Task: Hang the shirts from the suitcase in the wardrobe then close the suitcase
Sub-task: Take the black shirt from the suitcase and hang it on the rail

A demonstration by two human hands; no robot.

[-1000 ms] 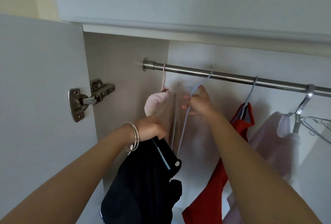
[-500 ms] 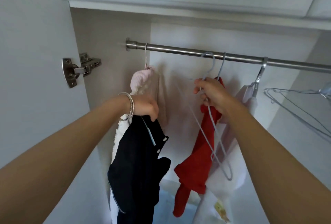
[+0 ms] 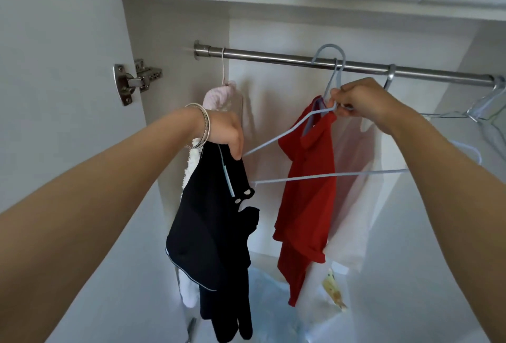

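Inside the open wardrobe, seen from the head camera, a person is holding up a dark navy shirt with pale piping and white buttons. The left hand, with bangles at the wrist, is gripping the shirt at its top edge, so the cloth is hanging straight down, its long axis vertical, crumpled and folded on itself. It is hanging in front of a pink and white garment on the metal rail. The right hand is pinching a pale blue wire hanger just below its hook, which is sitting above the rail; the hanger's bar is pointing left toward the navy shirt. A red shirt is hanging just behind that hanger, with a white garment beside it. More empty hangers are hanging at the rail's right end. The two hands are well apart.
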